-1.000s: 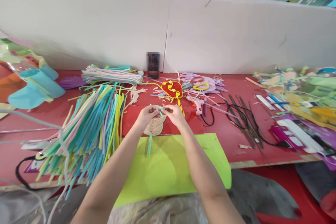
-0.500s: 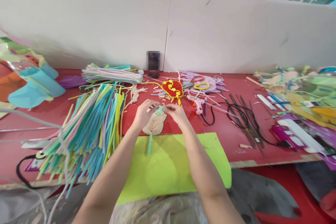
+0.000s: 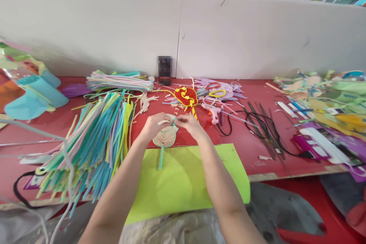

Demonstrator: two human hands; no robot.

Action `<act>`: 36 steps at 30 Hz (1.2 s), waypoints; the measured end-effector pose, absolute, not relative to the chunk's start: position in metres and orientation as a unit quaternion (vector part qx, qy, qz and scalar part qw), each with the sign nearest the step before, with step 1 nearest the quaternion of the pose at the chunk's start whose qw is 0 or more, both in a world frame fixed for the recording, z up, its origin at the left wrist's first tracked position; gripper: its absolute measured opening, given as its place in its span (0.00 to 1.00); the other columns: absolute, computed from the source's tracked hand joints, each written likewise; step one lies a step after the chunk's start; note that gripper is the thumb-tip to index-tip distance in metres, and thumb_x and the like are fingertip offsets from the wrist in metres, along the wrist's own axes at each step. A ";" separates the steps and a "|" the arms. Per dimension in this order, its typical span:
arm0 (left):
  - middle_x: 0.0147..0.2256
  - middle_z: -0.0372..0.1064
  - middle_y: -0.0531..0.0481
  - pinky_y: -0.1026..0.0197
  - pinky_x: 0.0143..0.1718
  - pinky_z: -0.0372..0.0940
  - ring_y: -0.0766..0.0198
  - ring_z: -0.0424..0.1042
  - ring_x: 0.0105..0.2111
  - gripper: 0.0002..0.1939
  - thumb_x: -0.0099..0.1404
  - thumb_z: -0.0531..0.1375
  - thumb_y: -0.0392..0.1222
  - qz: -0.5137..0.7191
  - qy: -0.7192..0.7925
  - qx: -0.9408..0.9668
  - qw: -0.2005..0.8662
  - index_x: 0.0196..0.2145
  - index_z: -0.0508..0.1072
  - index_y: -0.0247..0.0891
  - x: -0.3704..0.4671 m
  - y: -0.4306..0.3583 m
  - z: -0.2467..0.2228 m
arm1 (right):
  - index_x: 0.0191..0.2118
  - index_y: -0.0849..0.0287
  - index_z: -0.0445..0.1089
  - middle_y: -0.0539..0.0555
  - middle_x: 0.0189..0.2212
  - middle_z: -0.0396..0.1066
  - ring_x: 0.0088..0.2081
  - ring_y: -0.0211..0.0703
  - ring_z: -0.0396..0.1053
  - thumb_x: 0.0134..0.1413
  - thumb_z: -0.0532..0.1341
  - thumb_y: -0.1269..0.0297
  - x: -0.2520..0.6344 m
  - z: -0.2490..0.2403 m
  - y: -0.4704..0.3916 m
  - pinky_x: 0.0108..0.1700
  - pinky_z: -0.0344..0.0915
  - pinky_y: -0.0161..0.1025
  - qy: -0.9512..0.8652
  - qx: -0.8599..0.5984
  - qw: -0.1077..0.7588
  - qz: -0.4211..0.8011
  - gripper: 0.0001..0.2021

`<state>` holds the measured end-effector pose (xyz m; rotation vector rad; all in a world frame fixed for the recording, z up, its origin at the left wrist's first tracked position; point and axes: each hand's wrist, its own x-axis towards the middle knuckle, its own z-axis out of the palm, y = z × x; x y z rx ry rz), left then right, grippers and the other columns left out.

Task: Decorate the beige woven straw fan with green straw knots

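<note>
A fan-shaped piece (image 3: 165, 136) of beige strips with a mint-green edge and stem lies on the red mat, its stem reaching over the yellow-green sheet (image 3: 183, 187). At its upper part, my left hand (image 3: 156, 125) and my right hand (image 3: 190, 125) meet, fingers pinched on a small mint-green bit (image 3: 174, 121). The exact grip is partly hidden by the fingers. Just beyond lies a red fan-shaped piece (image 3: 185, 96) with yellow trim. A pink glue gun (image 3: 213, 113) rests to the right of my right hand.
Colourful pipe cleaners (image 3: 94, 141) are heaped at the left, with another bundle (image 3: 120, 81) behind. Scissors (image 3: 217, 93) lie beyond the glue gun. Dark sticks and a black cable (image 3: 267, 129) lie right, near a power strip (image 3: 326, 145). A white partition (image 3: 114, 26) stands behind.
The view has shifted slightly. My hands have moved a little on the piece, and more of its upper rim shows between them.
</note>
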<state>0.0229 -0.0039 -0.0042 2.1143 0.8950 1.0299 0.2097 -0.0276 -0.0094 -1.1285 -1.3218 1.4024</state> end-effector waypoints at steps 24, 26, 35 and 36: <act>0.29 0.70 0.52 0.65 0.36 0.64 0.67 0.69 0.31 0.02 0.57 0.59 0.35 0.508 0.455 0.681 0.267 0.30 0.71 0.38 0.049 -0.018 -0.013 | 0.36 0.58 0.74 0.52 0.34 0.75 0.35 0.42 0.72 0.43 0.65 0.55 0.200 -0.008 -0.028 0.43 0.66 0.40 -0.492 -0.438 0.522 0.542 0.15; 0.29 0.70 0.53 0.64 0.36 0.64 0.67 0.69 0.31 0.02 0.57 0.59 0.35 0.505 0.457 0.680 0.271 0.30 0.71 0.38 0.048 -0.015 -0.016 | 0.37 0.57 0.74 0.52 0.35 0.75 0.36 0.42 0.72 0.45 0.64 0.55 0.203 -0.005 -0.030 0.44 0.66 0.40 -0.503 -0.435 0.511 0.545 0.14; 0.30 0.71 0.52 0.64 0.37 0.65 0.67 0.70 0.31 0.02 0.57 0.59 0.37 0.509 0.451 0.675 0.285 0.30 0.71 0.38 0.047 -0.015 -0.015 | 0.38 0.56 0.75 0.51 0.36 0.75 0.38 0.42 0.72 0.45 0.65 0.57 0.204 -0.004 -0.031 0.46 0.66 0.41 -0.502 -0.416 0.504 0.567 0.13; 0.30 0.71 0.52 0.64 0.36 0.65 0.67 0.71 0.31 0.03 0.58 0.59 0.38 0.513 0.443 0.672 0.298 0.31 0.71 0.38 0.048 -0.015 -0.014 | 0.36 0.56 0.75 0.51 0.34 0.76 0.36 0.42 0.72 0.45 0.65 0.56 0.203 -0.006 -0.029 0.45 0.67 0.41 -0.487 -0.420 0.518 0.564 0.13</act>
